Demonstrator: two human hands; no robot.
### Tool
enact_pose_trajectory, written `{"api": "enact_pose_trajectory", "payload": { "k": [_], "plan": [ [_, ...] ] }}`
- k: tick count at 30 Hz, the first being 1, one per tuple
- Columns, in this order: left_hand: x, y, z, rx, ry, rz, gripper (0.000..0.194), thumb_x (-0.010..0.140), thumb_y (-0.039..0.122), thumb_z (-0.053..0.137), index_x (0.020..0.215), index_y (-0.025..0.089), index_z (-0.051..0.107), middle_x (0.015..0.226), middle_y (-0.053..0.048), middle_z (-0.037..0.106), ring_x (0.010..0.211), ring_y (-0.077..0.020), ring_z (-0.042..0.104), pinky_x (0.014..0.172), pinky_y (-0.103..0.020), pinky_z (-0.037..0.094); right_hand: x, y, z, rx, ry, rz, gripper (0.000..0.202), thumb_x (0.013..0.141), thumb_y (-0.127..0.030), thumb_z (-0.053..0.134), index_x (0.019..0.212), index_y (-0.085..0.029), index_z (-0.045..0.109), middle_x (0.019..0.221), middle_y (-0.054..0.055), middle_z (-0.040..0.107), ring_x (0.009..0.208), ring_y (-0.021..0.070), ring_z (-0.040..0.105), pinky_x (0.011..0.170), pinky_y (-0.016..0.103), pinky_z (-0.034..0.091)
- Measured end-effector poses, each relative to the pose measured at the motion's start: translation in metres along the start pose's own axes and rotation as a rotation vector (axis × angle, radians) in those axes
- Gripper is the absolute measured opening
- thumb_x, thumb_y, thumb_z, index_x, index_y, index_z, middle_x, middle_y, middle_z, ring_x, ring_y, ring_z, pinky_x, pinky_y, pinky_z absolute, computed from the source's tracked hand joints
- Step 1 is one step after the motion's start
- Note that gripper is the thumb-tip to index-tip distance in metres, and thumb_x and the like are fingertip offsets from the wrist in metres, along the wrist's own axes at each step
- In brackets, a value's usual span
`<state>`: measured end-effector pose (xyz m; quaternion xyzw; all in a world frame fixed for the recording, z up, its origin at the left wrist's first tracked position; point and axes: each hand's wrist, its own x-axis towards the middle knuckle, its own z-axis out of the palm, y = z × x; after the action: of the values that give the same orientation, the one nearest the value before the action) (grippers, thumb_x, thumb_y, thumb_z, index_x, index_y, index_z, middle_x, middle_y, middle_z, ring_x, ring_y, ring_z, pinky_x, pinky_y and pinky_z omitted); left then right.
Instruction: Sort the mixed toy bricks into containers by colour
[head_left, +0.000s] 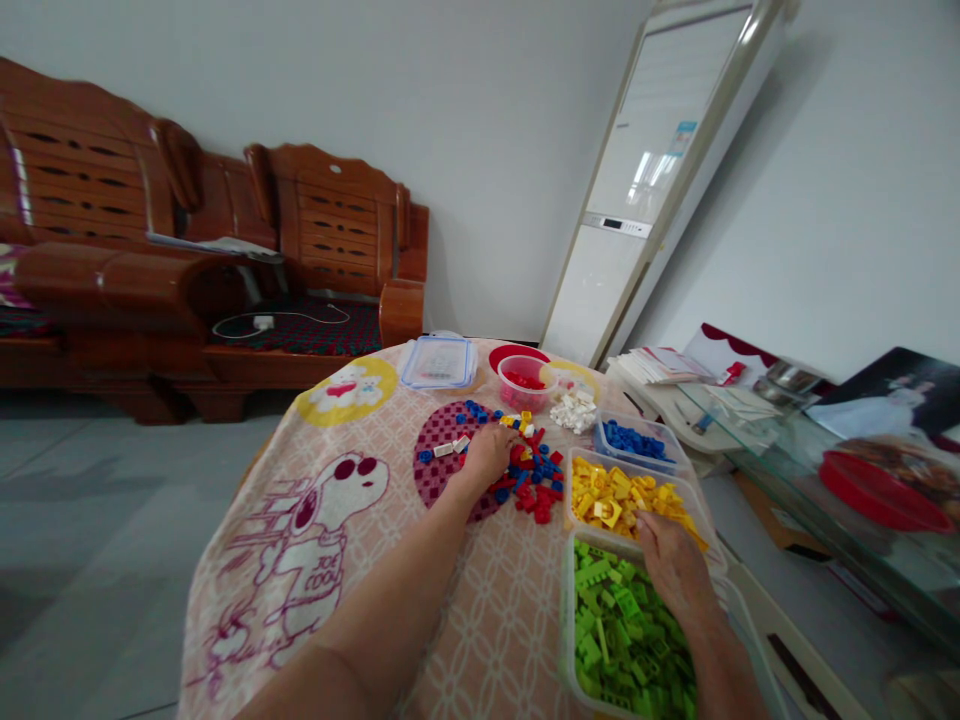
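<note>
My left hand reaches into a loose pile of mixed toy bricks, mostly red and blue with some white and yellow. Its fingers curl down among the pieces, and whatever they grip is hidden. Over the near right edge of a clear plastic box of yellow bricks is my right hand, fingers drawn together; I cannot make out what is in them. Closer to me, under the right forearm, stands a larger clear box of green bricks.
Beyond the yellow box are a box of blue bricks, a heap of white bricks and a round tub with red ones. A clear lid lies at the table's far edge. A glass-topped stand adjoins on the right.
</note>
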<state>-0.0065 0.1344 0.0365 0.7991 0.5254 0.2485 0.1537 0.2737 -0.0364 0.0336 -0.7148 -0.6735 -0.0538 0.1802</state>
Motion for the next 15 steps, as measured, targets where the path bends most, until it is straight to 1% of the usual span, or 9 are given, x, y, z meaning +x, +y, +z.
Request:
{"api": "enact_pose_trajectory", "payload": {
  "k": [2,4,7,11,15],
  "plan": [
    [0.0006,0.0005,0.0032,0.020,-0.031,0.065,0.031,0.087,0.013,0.047,0.100,0.021,0.074,0.104,-0.009,0.072,0.108,-0.0203,0.060,0.100,-0.032,0.044,0.0000,0.0000,-0.0001,0.005,0.002,0.001,0.041,0.095,-0.027,0.032,0.102,-0.012,0.070,0.102,0.016,0.072,0.092,0.0246,0.066,0.085,0.037,0.048],
    [0.0022,-0.0008,0.0066,0.048,-0.037,0.125,0.033,0.088,0.012,0.044,0.099,0.019,0.074,0.104,-0.011,0.071,0.108,-0.0203,0.060,0.101,-0.033,0.043,0.0000,0.0001,0.0001,0.002,0.004,0.003,0.041,0.095,-0.028,0.032,0.102,-0.012,0.070,0.101,0.016,0.072,0.091,0.0242,0.066,0.085,0.036,0.048],
    [0.0051,-0.0038,0.0105,0.102,-0.041,0.160,0.034,0.089,0.011,0.041,0.100,0.016,0.073,0.107,-0.013,0.070,0.107,-0.0200,0.060,0.101,-0.033,0.042,0.0005,0.0003,0.0009,-0.006,0.007,-0.001,0.041,0.096,-0.027,0.032,0.102,-0.012,0.069,0.102,0.015,0.072,0.092,0.0233,0.066,0.086,0.035,0.048],
    [0.0071,-0.0036,0.0102,0.209,-0.049,0.132,0.032,0.090,0.012,0.042,0.098,0.012,0.073,0.106,-0.015,0.069,0.106,-0.0223,0.061,0.099,-0.034,0.044,0.0007,0.0008,0.0020,-0.018,0.011,0.006,0.042,0.096,-0.028,0.032,0.104,-0.011,0.069,0.100,0.015,0.072,0.092,0.0234,0.065,0.087,0.036,0.047],
    [0.0052,-0.0001,0.0060,0.288,-0.044,0.070,0.031,0.092,0.018,0.042,0.096,0.013,0.073,0.109,-0.015,0.068,0.105,-0.0243,0.062,0.096,-0.035,0.046,0.0000,0.0017,0.0029,-0.017,0.014,0.004,0.042,0.096,-0.029,0.031,0.104,-0.011,0.069,0.101,0.015,0.072,0.093,0.0234,0.065,0.087,0.035,0.047]
  ]
}}
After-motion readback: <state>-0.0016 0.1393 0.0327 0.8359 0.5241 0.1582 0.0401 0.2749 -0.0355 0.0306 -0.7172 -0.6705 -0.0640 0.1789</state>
